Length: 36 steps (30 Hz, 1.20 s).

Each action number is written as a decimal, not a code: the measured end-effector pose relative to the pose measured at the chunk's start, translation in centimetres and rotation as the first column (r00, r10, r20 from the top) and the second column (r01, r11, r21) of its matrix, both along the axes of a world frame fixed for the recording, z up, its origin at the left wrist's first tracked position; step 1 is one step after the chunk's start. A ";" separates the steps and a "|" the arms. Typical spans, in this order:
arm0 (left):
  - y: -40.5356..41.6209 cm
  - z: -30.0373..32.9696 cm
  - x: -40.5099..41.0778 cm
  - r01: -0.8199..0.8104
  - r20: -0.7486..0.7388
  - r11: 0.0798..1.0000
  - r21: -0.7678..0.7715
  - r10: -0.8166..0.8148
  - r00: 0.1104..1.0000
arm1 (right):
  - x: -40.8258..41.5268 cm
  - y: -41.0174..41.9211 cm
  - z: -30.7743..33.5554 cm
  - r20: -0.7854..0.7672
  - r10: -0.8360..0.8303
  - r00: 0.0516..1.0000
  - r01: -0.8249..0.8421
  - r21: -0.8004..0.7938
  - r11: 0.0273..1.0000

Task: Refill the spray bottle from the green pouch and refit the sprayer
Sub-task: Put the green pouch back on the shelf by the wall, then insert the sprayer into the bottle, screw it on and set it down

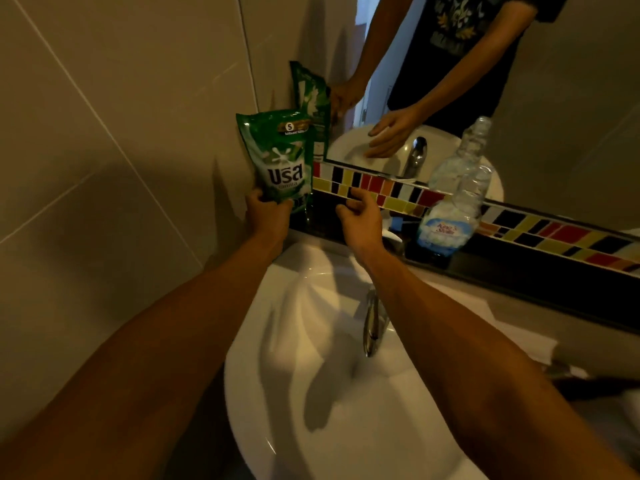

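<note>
The green pouch stands upright on the dark ledge in the corner by the wall, and my left hand grips its lower edge. My right hand hovers just right of the pouch, fingers loosely curled and holding nothing. The clear spray bottle with a blue label stands on the ledge further right; its neck is bare, with no sprayer on it. The sprayer itself is not visible.
A white basin lies below my arms with a chrome tap over it. A mirror above a band of coloured tiles reflects the pouch, bottle and a person's arms. Tiled wall stands at the left.
</note>
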<state>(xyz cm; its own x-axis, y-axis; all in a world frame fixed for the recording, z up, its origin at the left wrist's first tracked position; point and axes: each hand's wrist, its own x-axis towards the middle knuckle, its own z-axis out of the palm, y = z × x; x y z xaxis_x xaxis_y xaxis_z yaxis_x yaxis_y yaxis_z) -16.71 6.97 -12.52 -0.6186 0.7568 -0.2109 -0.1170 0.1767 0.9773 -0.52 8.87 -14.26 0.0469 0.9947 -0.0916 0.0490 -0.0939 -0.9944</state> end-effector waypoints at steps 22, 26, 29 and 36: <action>2.8 -3.4 14.9 0.444 -0.401 0.856 -0.265 -0.516 0.757 | 18.6 -3.7 2.6 0.088 -0.394 0.915 0.371 0.198 0.907; 4.5 -4.1 16.2 0.423 -0.401 0.859 -0.287 -0.509 0.761 | 19.8 -1.9 3.9 0.123 -0.266 0.956 0.233 0.233 0.944; 5.4 -4.9 16.9 0.409 -0.399 0.866 -0.287 -0.497 0.771 | 20.3 -0.8 4.4 0.169 -0.173 0.970 0.132 0.227 0.965; 6.5 -6.8 17.6 0.373 -0.363 0.877 -0.304 -0.468 0.806 | 21.0 0.3 4.1 0.211 -0.102 0.972 0.059 0.203 0.977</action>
